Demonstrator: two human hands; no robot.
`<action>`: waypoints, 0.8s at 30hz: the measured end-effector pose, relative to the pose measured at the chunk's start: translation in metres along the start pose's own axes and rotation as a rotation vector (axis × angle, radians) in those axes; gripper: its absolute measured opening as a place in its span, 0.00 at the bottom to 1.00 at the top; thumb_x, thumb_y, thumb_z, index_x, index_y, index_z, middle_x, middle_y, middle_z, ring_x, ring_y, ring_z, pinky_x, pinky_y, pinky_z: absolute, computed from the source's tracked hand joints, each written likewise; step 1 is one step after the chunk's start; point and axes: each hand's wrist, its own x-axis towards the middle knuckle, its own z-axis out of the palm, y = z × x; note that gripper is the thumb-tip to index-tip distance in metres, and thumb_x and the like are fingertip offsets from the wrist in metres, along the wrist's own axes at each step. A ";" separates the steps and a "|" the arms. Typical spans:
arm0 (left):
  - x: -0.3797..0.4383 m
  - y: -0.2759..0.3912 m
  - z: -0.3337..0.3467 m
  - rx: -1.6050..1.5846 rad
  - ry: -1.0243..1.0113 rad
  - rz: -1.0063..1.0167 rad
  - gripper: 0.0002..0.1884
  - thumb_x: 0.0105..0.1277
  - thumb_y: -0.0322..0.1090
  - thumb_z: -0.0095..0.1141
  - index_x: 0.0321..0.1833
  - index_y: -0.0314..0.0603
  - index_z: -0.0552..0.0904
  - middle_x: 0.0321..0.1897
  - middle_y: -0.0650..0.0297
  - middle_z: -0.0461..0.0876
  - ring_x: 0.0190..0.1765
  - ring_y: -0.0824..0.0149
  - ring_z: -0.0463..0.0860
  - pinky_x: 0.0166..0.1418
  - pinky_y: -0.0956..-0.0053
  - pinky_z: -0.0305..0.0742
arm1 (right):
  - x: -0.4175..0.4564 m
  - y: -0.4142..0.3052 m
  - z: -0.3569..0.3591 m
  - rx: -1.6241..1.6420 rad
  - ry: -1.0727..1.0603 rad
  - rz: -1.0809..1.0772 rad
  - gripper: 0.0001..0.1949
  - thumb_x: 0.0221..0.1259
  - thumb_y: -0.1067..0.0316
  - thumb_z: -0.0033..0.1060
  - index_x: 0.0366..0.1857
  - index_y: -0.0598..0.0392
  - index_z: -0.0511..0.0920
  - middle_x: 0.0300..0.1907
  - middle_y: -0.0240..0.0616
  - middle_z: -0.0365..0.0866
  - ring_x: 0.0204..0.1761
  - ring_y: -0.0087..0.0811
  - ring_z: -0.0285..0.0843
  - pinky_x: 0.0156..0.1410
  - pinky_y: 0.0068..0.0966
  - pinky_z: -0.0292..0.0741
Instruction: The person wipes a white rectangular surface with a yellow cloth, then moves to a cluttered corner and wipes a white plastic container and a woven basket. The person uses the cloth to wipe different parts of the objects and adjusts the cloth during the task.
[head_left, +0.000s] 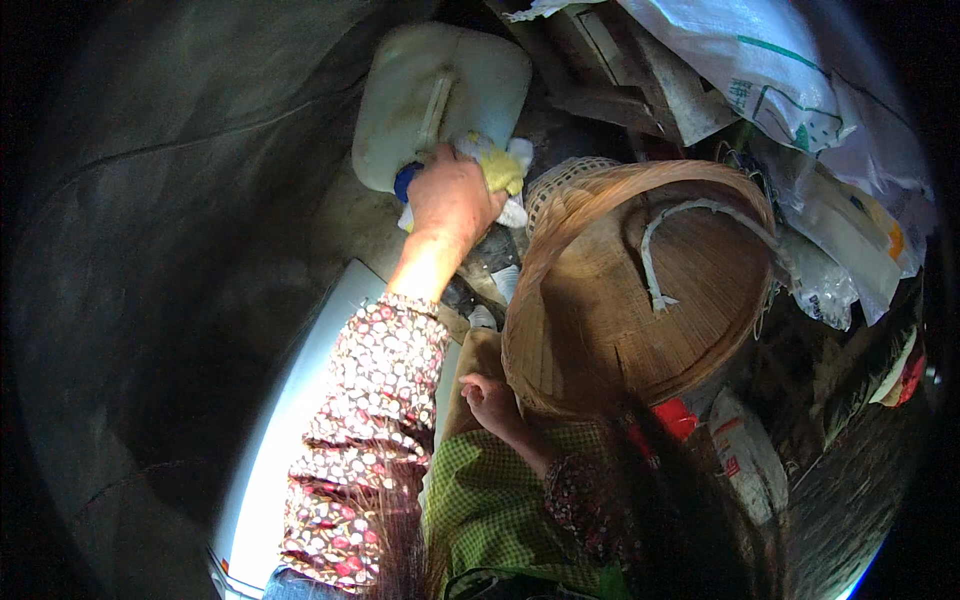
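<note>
My left hand (452, 193) reaches forward, its fingers closed on a crumpled yellow and white cloth (501, 169). That hand and the cloth are at the front of a dirty, translucent white plastic jerrycan (390, 97), right by its blue cap (406, 181). The palm side and some of the fingers are hidden. My right hand (491, 405) is over my lap with its fingers curled in, and I see nothing in it. Just to its right is a large woven bamboo basket (577, 300) with a braided rim and a pale cord (651, 259) lying across its inside.
A white panel (300, 405) runs along my left side, beside dark sheeting (150, 262). Printed woven plastic sacks (780, 67) and clear plastic bags (825, 292) crowd the upper right. A red item (676, 418) and a pale bag (750, 457) lie near the basket. Dark shoes (491, 251) show below.
</note>
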 end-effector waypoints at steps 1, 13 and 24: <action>-0.006 -0.002 0.005 0.016 0.002 0.007 0.29 0.52 0.51 0.68 0.46 0.31 0.84 0.53 0.47 0.76 0.52 0.51 0.80 0.53 0.60 0.78 | 0.000 -0.003 -0.001 0.019 0.018 -0.023 0.13 0.68 0.65 0.47 0.48 0.58 0.80 0.34 0.41 0.85 0.36 0.38 0.83 0.42 0.32 0.78; 0.041 0.017 -0.028 -0.065 -0.023 0.017 0.18 0.59 0.46 0.60 0.40 0.36 0.86 0.43 0.50 0.86 0.47 0.52 0.86 0.50 0.59 0.80 | 0.000 0.026 0.018 -0.023 -0.013 -0.048 0.13 0.70 0.64 0.48 0.50 0.57 0.79 0.35 0.38 0.84 0.38 0.33 0.83 0.45 0.29 0.77; 0.032 0.018 -0.015 0.029 0.016 0.018 0.20 0.56 0.47 0.63 0.44 0.39 0.86 0.44 0.50 0.85 0.47 0.53 0.85 0.50 0.58 0.79 | 0.004 0.009 0.004 0.163 -0.079 0.078 0.13 0.69 0.66 0.48 0.50 0.57 0.80 0.35 0.39 0.84 0.38 0.35 0.82 0.46 0.31 0.77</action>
